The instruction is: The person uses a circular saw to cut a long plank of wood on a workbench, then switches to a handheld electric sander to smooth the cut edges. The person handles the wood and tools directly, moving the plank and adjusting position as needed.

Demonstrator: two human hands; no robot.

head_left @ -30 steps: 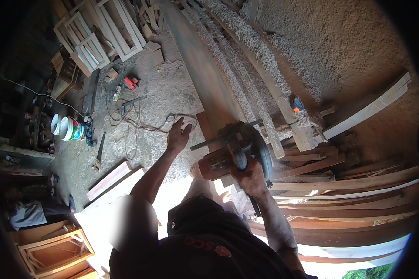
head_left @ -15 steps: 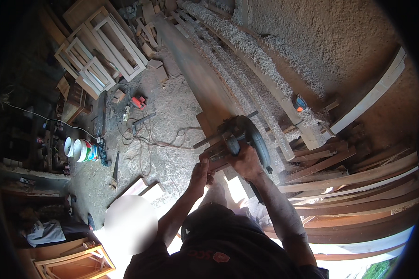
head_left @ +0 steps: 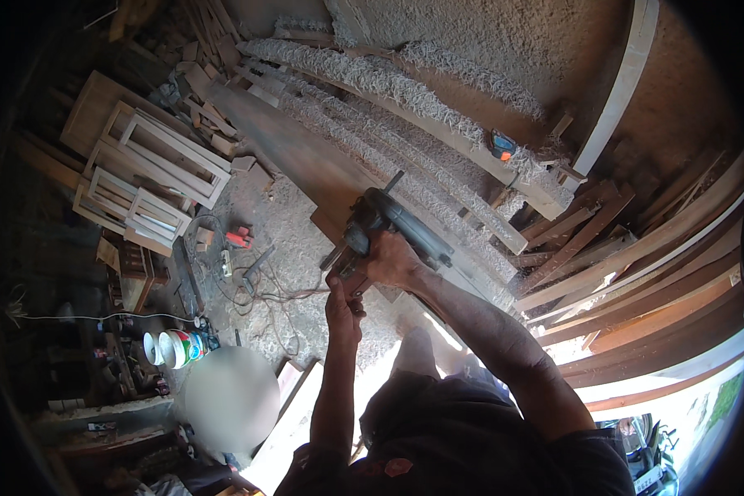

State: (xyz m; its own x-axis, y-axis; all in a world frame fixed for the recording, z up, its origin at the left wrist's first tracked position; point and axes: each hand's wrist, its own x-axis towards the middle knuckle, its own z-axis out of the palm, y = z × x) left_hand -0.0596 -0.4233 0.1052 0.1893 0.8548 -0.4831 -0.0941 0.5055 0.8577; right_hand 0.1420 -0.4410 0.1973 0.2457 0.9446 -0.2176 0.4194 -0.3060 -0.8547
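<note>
Circular saw (head_left: 386,221) in two-handed use, seen from above. The tool lies directly in front of the person, at the near end of a long wooden plank (head_left: 293,147); whether its base sits flat on the wood cannot be told. The right hand (head_left: 394,261) is closed around the saw's handle, palm over it, the guarded blade side lying to the right of the knuckles. The left hand (head_left: 343,311) is lower and to the left, its thumb and curled fingers holding the near end of the reddish motor housing (head_left: 354,279); the saw body thus spans the space between and beyond both hands. Right of the plank, a shavings-covered beam (head_left: 541,193) carries a tape measure (head_left: 502,146). On the floor to the left are tangled cords (head_left: 285,295) and a red tool (head_left: 240,238); farther left, white buckets (head_left: 174,349) and pale wooden frames (head_left: 178,157).
</note>
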